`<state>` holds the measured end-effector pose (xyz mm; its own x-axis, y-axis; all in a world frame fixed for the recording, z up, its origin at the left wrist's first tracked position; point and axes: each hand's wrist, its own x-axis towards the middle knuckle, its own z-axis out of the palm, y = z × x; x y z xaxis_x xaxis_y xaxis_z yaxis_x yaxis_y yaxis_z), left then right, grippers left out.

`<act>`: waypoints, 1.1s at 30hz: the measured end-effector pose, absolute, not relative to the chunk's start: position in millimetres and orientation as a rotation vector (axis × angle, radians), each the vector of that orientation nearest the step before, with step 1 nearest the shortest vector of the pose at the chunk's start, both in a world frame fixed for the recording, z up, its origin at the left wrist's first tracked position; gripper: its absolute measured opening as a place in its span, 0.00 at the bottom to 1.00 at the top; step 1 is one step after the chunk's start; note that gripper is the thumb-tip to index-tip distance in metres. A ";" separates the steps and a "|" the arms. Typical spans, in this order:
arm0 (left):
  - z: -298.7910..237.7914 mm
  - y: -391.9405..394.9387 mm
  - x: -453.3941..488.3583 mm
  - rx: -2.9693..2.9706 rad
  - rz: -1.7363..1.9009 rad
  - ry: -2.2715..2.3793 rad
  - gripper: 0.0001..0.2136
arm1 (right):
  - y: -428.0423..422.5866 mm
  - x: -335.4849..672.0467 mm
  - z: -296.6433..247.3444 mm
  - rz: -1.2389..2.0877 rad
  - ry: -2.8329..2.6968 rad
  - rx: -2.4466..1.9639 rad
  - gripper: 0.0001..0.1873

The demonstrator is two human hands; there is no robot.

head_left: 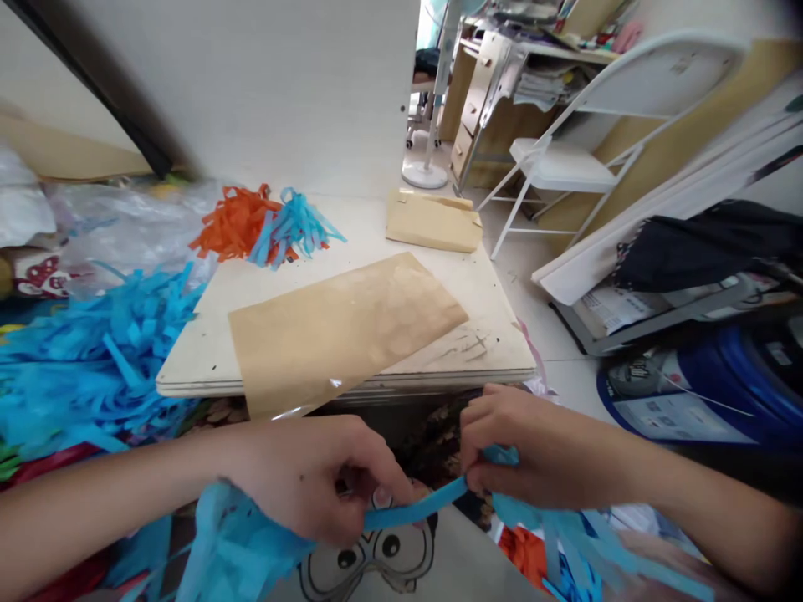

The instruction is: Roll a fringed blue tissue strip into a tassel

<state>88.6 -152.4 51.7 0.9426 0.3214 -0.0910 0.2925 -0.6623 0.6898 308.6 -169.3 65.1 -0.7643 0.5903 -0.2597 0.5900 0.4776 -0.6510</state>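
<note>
A: Item one, the blue paper strip (417,507). Where is it?

B: Low in view, stretched between the two hands, in front of the table's near edge. Long axis runs left to right, rising slightly toward the right.

A: Left hand (307,481)?

B: Fingers pressed together, pinching the strip's left end; fringed blue paper (235,548) hangs beneath it.

A: Right hand (524,456)?

B: Also closed, pinching the right end, with more blue fringe (577,543) trailing below. Both hands sit about equally near, one at each end.

A: Surface?

B: Pale wooden table (495,334), carrying a flat brown paper sheet (345,330), a folded brown packet (432,221) at the far edge, and an orange tassel (235,221) just beside a blue tassel (294,226).

A: Surroundings?

B: Heap of cut blue paper (94,359) at left, clear plastic bags (131,221) behind it. White folding chair (565,159) at right, a fan stand (427,171) beyond the table, cluttered desk further back. A cartoon-printed bag (382,556) lies under the hands.
</note>
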 end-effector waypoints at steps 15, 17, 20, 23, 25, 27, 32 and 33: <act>2.0 -149.7 89.4 1.466 0.760 0.604 0.13 | -161.1 254.5 -0.4 1.986 -1.232 -0.646 0.09; 4.3 -149.0 88.1 1.352 0.756 0.579 0.13 | -160.8 249.4 -1.9 1.971 -1.225 -0.652 0.10; 10.2 -147.5 82.8 1.242 0.703 0.553 0.10 | -160.8 247.6 1.0 1.938 -1.274 -0.681 0.10; 14.8 -143.3 76.5 1.169 0.595 0.476 0.08 | -161.7 252.6 6.7 1.915 -1.341 -0.713 0.08; 14.9 -140.0 74.0 1.134 0.494 0.430 0.08 | -162.1 257.5 9.8 1.944 -1.402 -0.717 0.08; 12.6 -137.7 73.4 1.121 0.417 0.388 0.10 | -162.4 261.3 11.7 1.993 -1.451 -0.700 0.07; 4.6 -139.2 73.2 1.081 0.451 0.250 0.12 | -165.8 261.6 12.6 2.056 -1.383 -0.688 0.06; 3.5 -140.1 72.9 1.071 0.460 0.223 0.12 | -166.3 260.8 12.5 2.074 -1.358 -0.679 0.06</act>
